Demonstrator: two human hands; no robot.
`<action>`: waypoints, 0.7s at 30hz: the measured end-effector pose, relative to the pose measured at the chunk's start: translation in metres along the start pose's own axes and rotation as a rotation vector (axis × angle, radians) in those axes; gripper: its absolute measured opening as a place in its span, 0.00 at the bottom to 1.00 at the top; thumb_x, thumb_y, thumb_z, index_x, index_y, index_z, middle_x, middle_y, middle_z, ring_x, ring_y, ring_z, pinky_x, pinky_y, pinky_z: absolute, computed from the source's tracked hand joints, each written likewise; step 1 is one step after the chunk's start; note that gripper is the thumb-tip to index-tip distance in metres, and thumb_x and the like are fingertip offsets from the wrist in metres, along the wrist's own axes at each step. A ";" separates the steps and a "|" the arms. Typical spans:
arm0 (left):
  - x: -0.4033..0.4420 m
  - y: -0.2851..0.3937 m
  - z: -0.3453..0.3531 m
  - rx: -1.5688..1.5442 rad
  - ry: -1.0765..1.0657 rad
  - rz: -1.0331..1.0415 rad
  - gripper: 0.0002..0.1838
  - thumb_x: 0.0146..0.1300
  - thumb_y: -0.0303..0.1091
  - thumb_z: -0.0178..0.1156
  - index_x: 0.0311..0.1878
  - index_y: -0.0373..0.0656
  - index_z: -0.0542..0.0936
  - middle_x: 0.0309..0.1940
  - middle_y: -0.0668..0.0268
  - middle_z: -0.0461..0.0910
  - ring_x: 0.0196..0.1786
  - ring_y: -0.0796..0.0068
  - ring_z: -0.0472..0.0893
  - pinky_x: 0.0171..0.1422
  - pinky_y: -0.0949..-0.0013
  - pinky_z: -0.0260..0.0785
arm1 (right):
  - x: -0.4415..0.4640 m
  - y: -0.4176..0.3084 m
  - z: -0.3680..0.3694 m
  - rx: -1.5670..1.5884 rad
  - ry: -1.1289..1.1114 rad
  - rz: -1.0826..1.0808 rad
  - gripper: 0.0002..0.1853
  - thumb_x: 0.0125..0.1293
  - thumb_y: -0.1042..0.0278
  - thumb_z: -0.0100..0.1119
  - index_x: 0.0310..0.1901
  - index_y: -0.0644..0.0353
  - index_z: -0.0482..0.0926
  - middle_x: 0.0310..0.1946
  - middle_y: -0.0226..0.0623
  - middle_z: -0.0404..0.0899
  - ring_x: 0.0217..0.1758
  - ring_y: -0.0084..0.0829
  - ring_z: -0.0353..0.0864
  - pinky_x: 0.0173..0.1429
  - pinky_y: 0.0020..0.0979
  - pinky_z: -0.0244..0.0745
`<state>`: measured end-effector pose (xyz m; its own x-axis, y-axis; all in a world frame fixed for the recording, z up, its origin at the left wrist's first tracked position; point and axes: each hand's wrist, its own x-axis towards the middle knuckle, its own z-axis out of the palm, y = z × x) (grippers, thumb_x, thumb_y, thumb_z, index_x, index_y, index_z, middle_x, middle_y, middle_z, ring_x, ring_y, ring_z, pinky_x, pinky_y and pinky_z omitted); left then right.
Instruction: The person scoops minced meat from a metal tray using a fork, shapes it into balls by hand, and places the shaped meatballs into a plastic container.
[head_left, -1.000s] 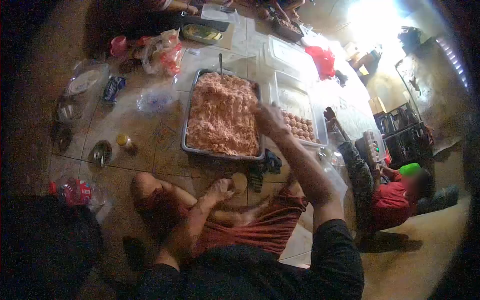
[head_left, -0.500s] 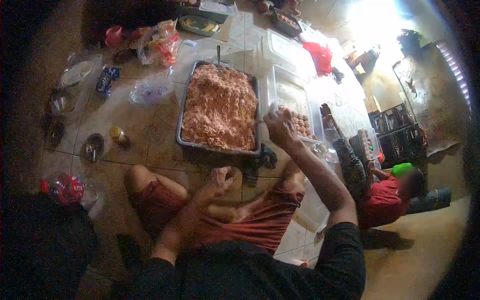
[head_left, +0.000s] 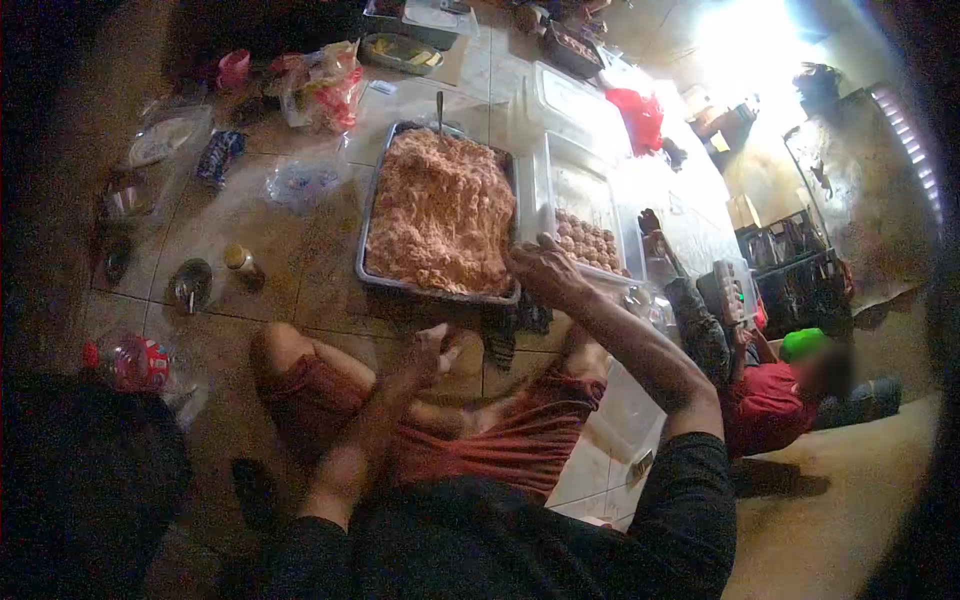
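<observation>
A deep rectangular tub of pinkish minced meat [head_left: 440, 210] stands on the floor before my crossed legs, a spoon handle [head_left: 439, 108] upright at its far edge. My right hand [head_left: 545, 272] is at the tub's near right corner, fingers closed; what they hold is too blurred to name. Low in front of my lap, my left hand [head_left: 432, 352] is curled closed, its contents hidden. To the right of the tub, rows of meatballs [head_left: 590, 242] lie in a clear plastic container [head_left: 575, 185], filling its near part.
Left on the floor are a small yellow-capped jar [head_left: 238, 257], a glass dish [head_left: 189, 285], a plastic bottle [head_left: 135, 363] and plastic bags [head_left: 325, 90]. A red bag [head_left: 637, 115] lies at the back. A person in a red shirt [head_left: 768, 408] sits on the right by an egg tray [head_left: 724, 292].
My right hand has moved left and down from over the meatball container to the tub's corner. My left hand has shifted slightly left, its curl looking tighter.
</observation>
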<state>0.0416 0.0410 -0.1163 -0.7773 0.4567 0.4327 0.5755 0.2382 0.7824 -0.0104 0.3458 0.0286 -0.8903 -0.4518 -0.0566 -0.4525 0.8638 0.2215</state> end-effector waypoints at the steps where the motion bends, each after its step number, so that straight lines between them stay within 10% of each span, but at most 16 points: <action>1: 0.006 -0.001 -0.005 -0.098 -0.180 -0.104 0.16 0.62 0.39 0.68 0.47 0.39 0.80 0.39 0.49 0.84 0.41 0.49 0.84 0.46 0.52 0.75 | -0.009 0.003 -0.008 0.016 -0.063 -0.071 0.15 0.59 0.74 0.63 0.48 0.49 0.82 0.50 0.32 0.79 0.54 0.34 0.80 0.64 0.44 0.62; 5: 0.015 0.009 0.002 -0.209 -0.237 -0.303 0.14 0.62 0.41 0.68 0.43 0.41 0.81 0.37 0.53 0.85 0.39 0.56 0.84 0.44 0.56 0.75 | 0.002 -0.014 -0.075 -0.098 -0.099 0.023 0.11 0.60 0.69 0.61 0.45 0.48 0.80 0.42 0.33 0.82 0.45 0.36 0.82 0.58 0.44 0.70; 9: 0.026 0.028 -0.015 -0.355 -0.090 -0.207 0.12 0.63 0.37 0.69 0.38 0.37 0.80 0.24 0.59 0.79 0.29 0.67 0.78 0.37 0.61 0.72 | 0.004 -0.028 -0.039 -0.069 0.371 -0.131 0.10 0.59 0.72 0.59 0.43 0.48 0.81 0.40 0.36 0.82 0.43 0.37 0.84 0.58 0.44 0.69; 10: 0.026 0.032 -0.021 -0.330 -0.074 -0.284 0.12 0.64 0.37 0.68 0.38 0.37 0.80 0.25 0.60 0.80 0.31 0.70 0.79 0.37 0.63 0.73 | -0.001 -0.020 -0.052 0.095 -0.039 0.023 0.05 0.67 0.71 0.54 0.41 0.57 0.79 0.43 0.40 0.81 0.47 0.41 0.82 0.60 0.52 0.70; 14: 0.022 0.020 -0.016 -0.359 -0.038 -0.346 0.15 0.63 0.41 0.68 0.37 0.37 0.80 0.28 0.62 0.82 0.35 0.75 0.81 0.38 0.66 0.74 | 0.001 -0.013 -0.065 0.147 -0.109 0.296 0.08 0.67 0.71 0.54 0.45 0.57 0.80 0.45 0.42 0.83 0.45 0.41 0.83 0.64 0.49 0.70; 19: 0.015 0.019 -0.014 -0.668 -0.119 -0.530 0.19 0.64 0.45 0.67 0.41 0.35 0.81 0.34 0.63 0.84 0.39 0.75 0.82 0.43 0.64 0.76 | -0.010 -0.019 0.006 -0.015 0.584 0.010 0.03 0.65 0.75 0.57 0.36 0.59 0.81 0.39 0.39 0.83 0.43 0.38 0.83 0.49 0.43 0.77; 21: 0.020 0.009 0.007 -0.689 -0.083 -0.593 0.20 0.65 0.45 0.66 0.41 0.33 0.82 0.36 0.62 0.84 0.40 0.74 0.82 0.44 0.63 0.76 | -0.021 -0.021 -0.016 0.402 0.194 0.281 0.04 0.64 0.72 0.60 0.37 0.58 0.83 0.38 0.40 0.84 0.40 0.38 0.83 0.50 0.46 0.77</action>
<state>0.0326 0.0581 -0.1039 -0.8610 0.4895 -0.1384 -0.2123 -0.0984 0.9722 0.0186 0.3338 0.0410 -0.9714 -0.1909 0.1414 -0.2160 0.9575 -0.1910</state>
